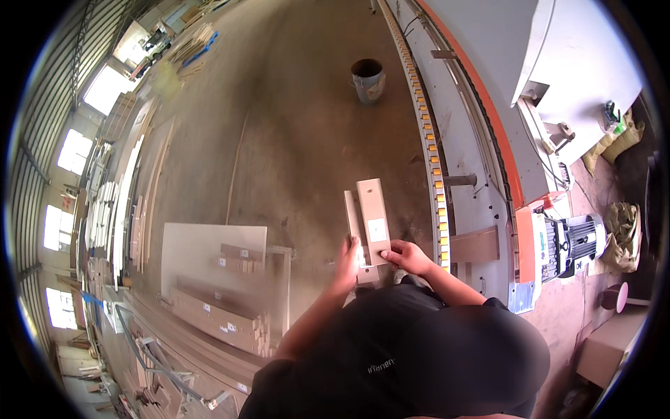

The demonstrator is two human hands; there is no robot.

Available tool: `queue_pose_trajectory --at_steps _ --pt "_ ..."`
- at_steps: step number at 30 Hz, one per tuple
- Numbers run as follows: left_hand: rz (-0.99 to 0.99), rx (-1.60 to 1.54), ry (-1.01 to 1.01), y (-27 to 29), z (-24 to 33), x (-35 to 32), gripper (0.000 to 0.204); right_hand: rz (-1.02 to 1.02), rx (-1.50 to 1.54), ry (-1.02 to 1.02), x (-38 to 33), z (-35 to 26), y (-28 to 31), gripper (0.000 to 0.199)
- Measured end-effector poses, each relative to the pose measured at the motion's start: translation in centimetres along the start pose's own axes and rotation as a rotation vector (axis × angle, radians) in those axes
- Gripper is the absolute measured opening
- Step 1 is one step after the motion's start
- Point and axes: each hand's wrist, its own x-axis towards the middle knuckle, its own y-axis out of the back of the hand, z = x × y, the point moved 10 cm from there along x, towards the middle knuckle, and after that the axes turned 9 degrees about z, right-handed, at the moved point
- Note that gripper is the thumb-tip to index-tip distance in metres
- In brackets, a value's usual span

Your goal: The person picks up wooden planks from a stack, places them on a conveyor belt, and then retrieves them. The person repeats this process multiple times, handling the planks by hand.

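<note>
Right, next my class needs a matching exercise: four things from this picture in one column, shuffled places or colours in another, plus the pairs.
1. bucket
2. brown boards
3. motor
4. pads

A. just left of a sack
B. yellow, in a long row
C. standing on the floor
D. held by left hand and right hand

Pairs: 1-C, 2-D, 3-A, 4-B

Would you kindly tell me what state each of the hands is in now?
Left hand: closed, holding the left brown board.
Right hand: closed, holding the white-labelled brown board.
</note>
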Motion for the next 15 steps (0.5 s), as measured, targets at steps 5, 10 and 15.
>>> queue_pose_trajectory --at_steps 5,10,15 --pt "0.055 -0.004 -0.058 2.8 -2.0 1.3 0.046 -0.184 -0.481 0.124 0.4 -4.6 -3.1 0.057" --pt "0.089 -0.073 -0.005 3.0 -1.7 0.3 0.046 -0.252 -0.845 0.237 0.7 -3.6 -5.6 0.060" --pt "-0.032 -0.124 -0.058 2.6 -2.5 1.0 0.039 -0.319 -0.963 0.231 0.6 -3.5 -6.6 0.064"
